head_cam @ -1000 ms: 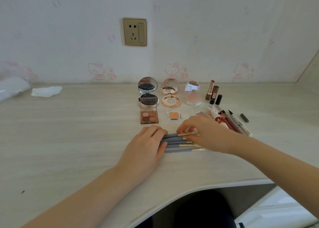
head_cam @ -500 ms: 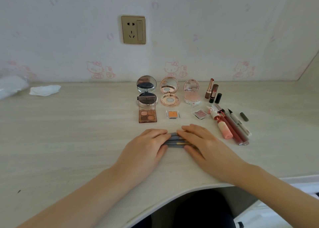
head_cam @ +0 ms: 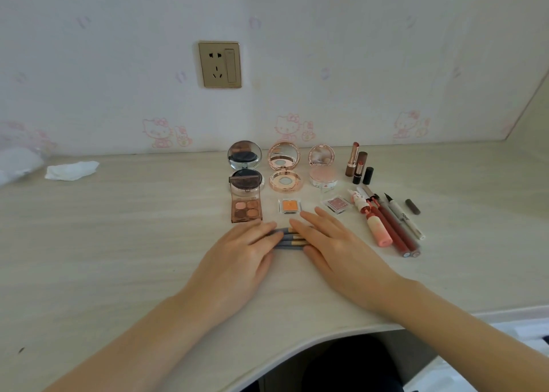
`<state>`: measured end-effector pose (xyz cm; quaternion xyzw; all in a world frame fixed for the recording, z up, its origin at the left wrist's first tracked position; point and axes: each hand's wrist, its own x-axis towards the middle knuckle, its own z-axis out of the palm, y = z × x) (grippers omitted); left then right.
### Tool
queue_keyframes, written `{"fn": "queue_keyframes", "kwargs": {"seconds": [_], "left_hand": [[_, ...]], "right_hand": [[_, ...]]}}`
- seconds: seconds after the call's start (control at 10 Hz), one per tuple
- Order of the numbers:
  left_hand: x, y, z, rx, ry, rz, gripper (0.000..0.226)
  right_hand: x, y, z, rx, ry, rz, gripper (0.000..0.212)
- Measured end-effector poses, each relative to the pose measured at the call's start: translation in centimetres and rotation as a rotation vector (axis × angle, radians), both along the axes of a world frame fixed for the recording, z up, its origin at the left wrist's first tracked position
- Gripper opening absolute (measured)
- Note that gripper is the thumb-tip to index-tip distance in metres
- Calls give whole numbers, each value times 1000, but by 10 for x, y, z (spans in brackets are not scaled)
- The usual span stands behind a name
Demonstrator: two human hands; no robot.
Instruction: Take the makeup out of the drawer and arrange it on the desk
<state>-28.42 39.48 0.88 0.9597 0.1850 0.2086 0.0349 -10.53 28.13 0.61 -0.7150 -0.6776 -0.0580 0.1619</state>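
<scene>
Resting flat on the desk, both hands lie with straight fingers over a small bundle of grey brushes. The left hand covers the brushes' left ends, the right hand their right ends, so only a short middle stretch (grey handles with gold ferrules) shows between the fingertips. Neither hand curls round anything; the fingers only press or touch the brushes from above.

Behind the hands the makeup stands in rows. At the back are three open round compacts: a dark compact on the left, a rose-gold compact in the middle, a pink compact on the right. Just beside them to the right stand the lipsticks, upright. In front, a brown palette lies open, with an orange pan and a pink pan to its right. Further right, several pens and tubes lie side by side at a slant, with a small dark cap apart from them.

A crumpled tissue lies far left near the wall, and a socket sits on the wall above.
</scene>
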Motion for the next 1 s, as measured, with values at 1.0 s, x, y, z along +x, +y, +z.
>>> {"fn": "queue_keyframes", "kwargs": {"seconds": [1.0], "left_hand": [[-16,-27,-5,-61,50,124,47]], "right_hand": [[-5,-31,7,-52,87,-66,57]]}}
